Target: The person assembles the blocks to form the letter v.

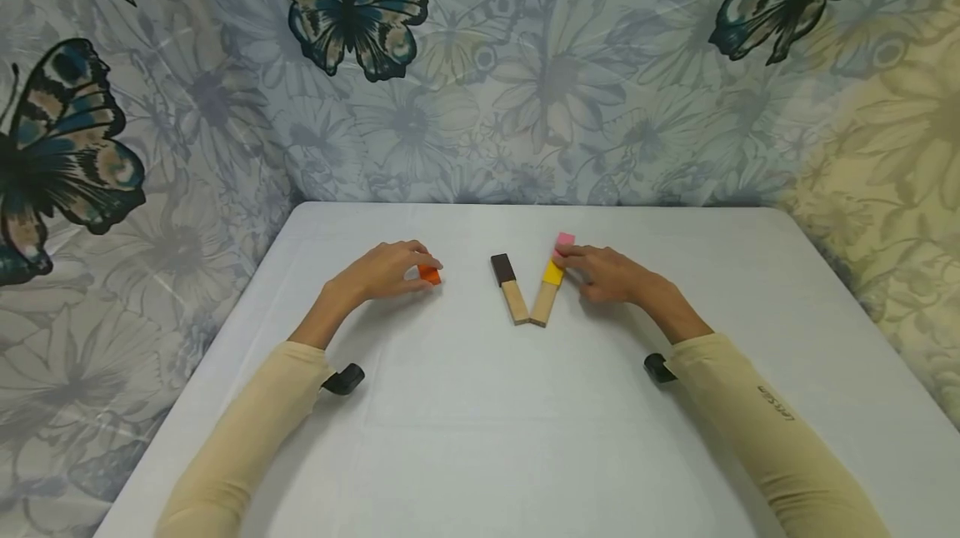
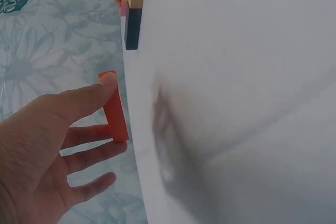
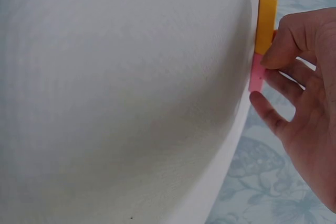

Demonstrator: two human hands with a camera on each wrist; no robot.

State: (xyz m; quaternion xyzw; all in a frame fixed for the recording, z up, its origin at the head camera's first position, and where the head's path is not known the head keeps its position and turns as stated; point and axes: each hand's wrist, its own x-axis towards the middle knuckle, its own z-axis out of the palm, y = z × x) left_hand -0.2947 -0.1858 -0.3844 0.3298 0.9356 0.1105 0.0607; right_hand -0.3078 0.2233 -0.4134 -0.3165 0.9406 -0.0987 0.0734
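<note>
In the head view my left hand [image 1: 390, 269] holds an orange block [image 1: 430, 274] above the left part of the table. The left wrist view shows this block [image 2: 115, 108] upright between thumb and fingers. My right hand [image 1: 611, 273] pinches a pink block [image 1: 566, 239] at the top of a slanted row, its fingertips near the join with a yellow block [image 1: 552, 273]. A plain wooden block [image 1: 543, 305] continues the row downward. Left of it, a dark brown block [image 1: 503, 269] meets another plain wooden block [image 1: 515, 302]. Both rows converge at the bottom in a V.
A white table [image 1: 480, 438] spreads under both arms, with its far edge just beyond the blocks. Behind it hangs a curtain with butterflies [image 1: 348, 13] and flowers. Black wrist cameras [image 1: 343, 380] sit under the sleeves.
</note>
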